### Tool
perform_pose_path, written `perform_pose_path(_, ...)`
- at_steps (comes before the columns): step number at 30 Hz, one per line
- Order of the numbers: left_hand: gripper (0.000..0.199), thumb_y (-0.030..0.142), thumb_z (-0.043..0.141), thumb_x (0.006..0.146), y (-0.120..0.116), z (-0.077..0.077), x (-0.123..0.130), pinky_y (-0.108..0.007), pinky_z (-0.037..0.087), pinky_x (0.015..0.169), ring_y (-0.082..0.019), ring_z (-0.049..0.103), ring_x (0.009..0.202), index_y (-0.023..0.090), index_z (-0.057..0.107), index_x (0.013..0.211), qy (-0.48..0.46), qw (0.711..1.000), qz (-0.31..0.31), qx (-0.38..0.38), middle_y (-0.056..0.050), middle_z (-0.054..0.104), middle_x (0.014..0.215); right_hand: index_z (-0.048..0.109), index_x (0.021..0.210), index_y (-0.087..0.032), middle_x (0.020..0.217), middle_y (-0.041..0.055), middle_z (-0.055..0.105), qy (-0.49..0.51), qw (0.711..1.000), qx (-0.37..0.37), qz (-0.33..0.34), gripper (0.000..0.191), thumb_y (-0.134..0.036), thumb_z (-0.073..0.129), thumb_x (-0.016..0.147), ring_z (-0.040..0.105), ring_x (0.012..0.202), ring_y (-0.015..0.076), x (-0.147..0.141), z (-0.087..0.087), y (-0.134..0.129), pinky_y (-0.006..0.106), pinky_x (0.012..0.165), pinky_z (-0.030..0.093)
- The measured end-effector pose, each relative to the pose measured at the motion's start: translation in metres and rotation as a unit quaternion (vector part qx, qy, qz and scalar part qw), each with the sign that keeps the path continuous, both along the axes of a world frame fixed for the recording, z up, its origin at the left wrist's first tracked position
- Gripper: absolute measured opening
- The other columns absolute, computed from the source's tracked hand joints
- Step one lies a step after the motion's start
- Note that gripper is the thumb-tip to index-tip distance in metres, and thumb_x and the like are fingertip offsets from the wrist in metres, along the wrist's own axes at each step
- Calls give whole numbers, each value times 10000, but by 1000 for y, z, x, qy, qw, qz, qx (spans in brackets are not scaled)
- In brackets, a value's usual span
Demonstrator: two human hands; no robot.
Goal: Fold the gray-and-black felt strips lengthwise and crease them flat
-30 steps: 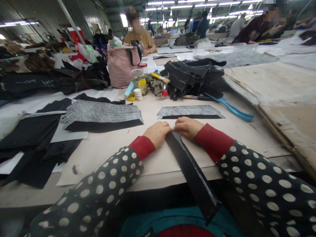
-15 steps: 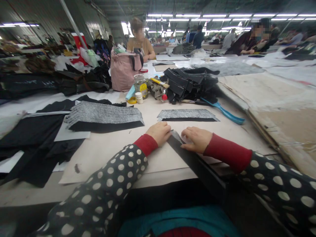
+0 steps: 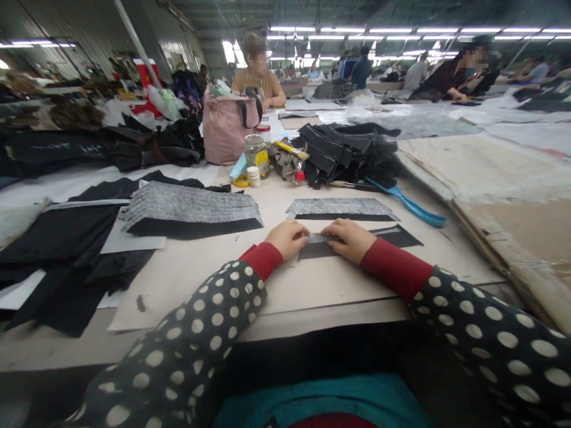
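A black fabric strip (image 3: 317,251) with a grey upper edge lies crosswise on the pale board (image 3: 339,282). My left hand (image 3: 286,239) pinches its left end, thumb and fingertips together. Close by, my right hand (image 3: 349,239) is closed on the strip's upper edge, covering its middle part. The strip's right end shows beyond my right wrist. Just behind my hands lies a short stack of grey-faced strips (image 3: 341,207) with black edges. A thicker, fanned stack of similar strips (image 3: 196,205) is to the left.
Behind stand a glass jar (image 3: 256,156), a small white bottle (image 3: 253,176), a pink bag (image 3: 227,128) and a heap of black pieces (image 3: 345,148). A blue-handled tool (image 3: 413,205) lies at right, near stacked sheets (image 3: 513,214). Black fabric (image 3: 57,261) covers the left. A person sits opposite.
The strip has swung from slanting towards my body to lying crosswise on the board. My right hand has moved slightly left and up with it; my left hand has barely shifted.
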State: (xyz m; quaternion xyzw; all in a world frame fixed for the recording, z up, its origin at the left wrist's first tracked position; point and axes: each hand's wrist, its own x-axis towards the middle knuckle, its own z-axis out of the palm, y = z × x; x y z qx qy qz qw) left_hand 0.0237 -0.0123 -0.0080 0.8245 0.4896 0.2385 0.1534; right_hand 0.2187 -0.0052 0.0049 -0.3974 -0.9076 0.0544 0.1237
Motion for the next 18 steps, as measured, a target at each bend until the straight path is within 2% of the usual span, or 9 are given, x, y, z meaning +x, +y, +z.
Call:
perform_pose_path(4, 116, 181, 516, 696, 1, 2, 4, -235, 407, 616, -114, 490, 652, 166, 617, 752, -18, 999, 22, -23, -4, 544, 723, 605, 927, -132, 859, 80, 550, 41, 999, -25, 19, 302, -83, 467, 663, 495, 823, 170, -2, -1, 3, 292, 767, 388)
perform_pose_path(8, 89, 161, 511, 678, 3, 5, 6, -224, 403, 595, -107, 482, 634, 163, 597, 700, -20, 999, 15, -25, 9, 539, 698, 608, 904, -125, 846, 80, 546, 54, 998, -9, 28, 295, -70, 446, 664, 490, 820, 169, -3, -2, 2, 289, 773, 386)
perform_pose_path(13, 123, 113, 474, 687, 6, 6, 4, -227, 411, 632, -109, 486, 665, 161, 580, 729, 19, 999, -51, 2, 2, 547, 738, 605, 902, -115, 854, 91, 545, 5, 999, 4, 48, 286, -62, 429, 683, 479, 812, 169, -5, 2, -1, 286, 771, 376)
perform_pose_path(16, 170, 91, 426, 731, 5, 9, 1, -252, 411, 720, -134, 490, 769, 154, 577, 776, 93, 989, -104, 58, -25, 552, 794, 603, 890, -119, 850, 91, 533, -48, 997, 21, 48, 265, -66, 420, 706, 460, 819, 176, -8, 5, -6, 294, 766, 359)
perform_pose_path(18, 203, 102, 384, 775, 4, 12, -2, -284, 405, 757, -157, 478, 818, 150, 576, 820, 163, 972, -143, 93, -48, 552, 841, 602, 875, -115, 840, 92, 527, -89, 995, 33, 39, 244, -72, 417, 721, 447, 808, 183, -10, 6, -10, 297, 746, 349)
